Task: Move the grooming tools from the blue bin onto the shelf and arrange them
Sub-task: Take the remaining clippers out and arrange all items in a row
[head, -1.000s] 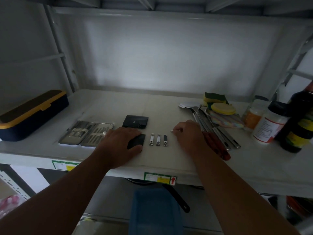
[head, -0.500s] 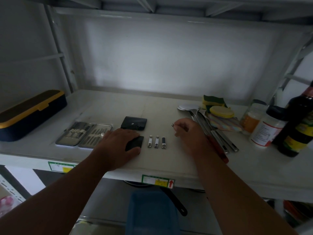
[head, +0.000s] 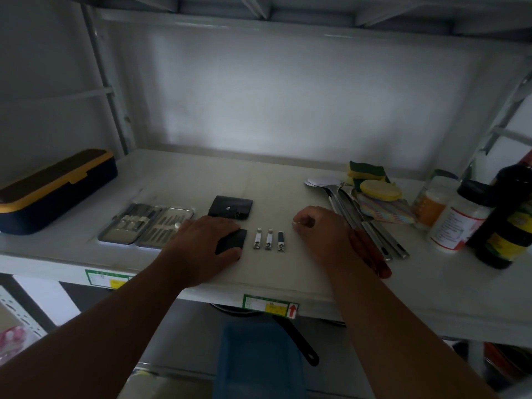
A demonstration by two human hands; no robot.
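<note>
Fingers, right: on my right hand [head: 322,231] they curl and pinch a tiny pale tool [head: 296,223] just above the shelf [head: 288,174], right of the clipper row; I cannot tell what sort of tool it is.
Fingers, left: my left hand [head: 201,240] lies over a small black pouch [head: 233,240] near the shelf's front edge, fingers bent round its left side, holding it down.
Clippers: three nail clippers [head: 269,239] lie side by side, parallel, between my two hands and apart from both.
Other grooming things: an open manicure case [head: 144,226] sits left of my left hand; a second black pouch [head: 230,208] lies behind it.
Blue bin: the bin [head: 253,361] shows below the shelf's front edge; its contents are too dark to read.
Handling, pinched tool: I judge it light, stiff and easily dropped, so I take it by the tips near its middle.
Handling, clippers: I judge them to be smooth metal, light and rigid, and likely to skid; best gripped across the narrow sides.
Handling, pouch: it looks soft and flat; I would lift it by an edge.
Nearby: spoons and utensils [head: 359,214] lie touching my right wrist's far side.
</note>
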